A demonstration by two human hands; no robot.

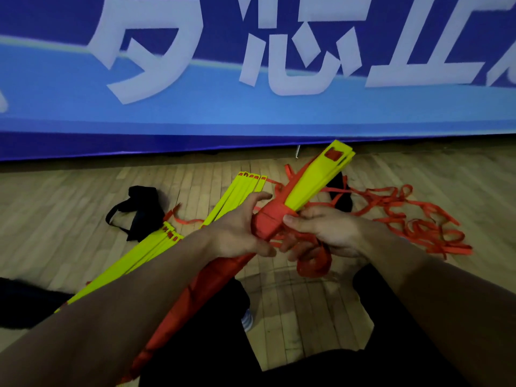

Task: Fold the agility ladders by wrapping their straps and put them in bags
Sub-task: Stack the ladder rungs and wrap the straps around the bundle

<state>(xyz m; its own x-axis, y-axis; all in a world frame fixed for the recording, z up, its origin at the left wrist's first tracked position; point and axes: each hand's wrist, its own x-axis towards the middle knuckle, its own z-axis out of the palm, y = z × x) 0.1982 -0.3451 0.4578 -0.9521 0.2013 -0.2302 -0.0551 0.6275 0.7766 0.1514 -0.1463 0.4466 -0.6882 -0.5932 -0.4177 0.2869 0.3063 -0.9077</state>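
A bundle of yellow ladder rungs [315,180] points up and to the right, its middle wound in red strap [269,219]. My left hand [237,230] grips the wrapped part from the left. My right hand [321,233] pinches the strap against the bundle, and a loop of strap [314,263] hangs below it. The bundle's lower end is covered in red strap or fabric [195,291] running down over my lap. More loose red strap [413,216] lies tangled on the floor to the right. A second stack of yellow rungs [156,247] lies on the floor at left.
A black bag [142,210] with a strap lies on the wooden floor [293,303] at left, and another dark bag [339,191] sits behind the held bundle. A blue banner [251,107] with white characters stands along the back. My dark-clothed legs fill the bottom.
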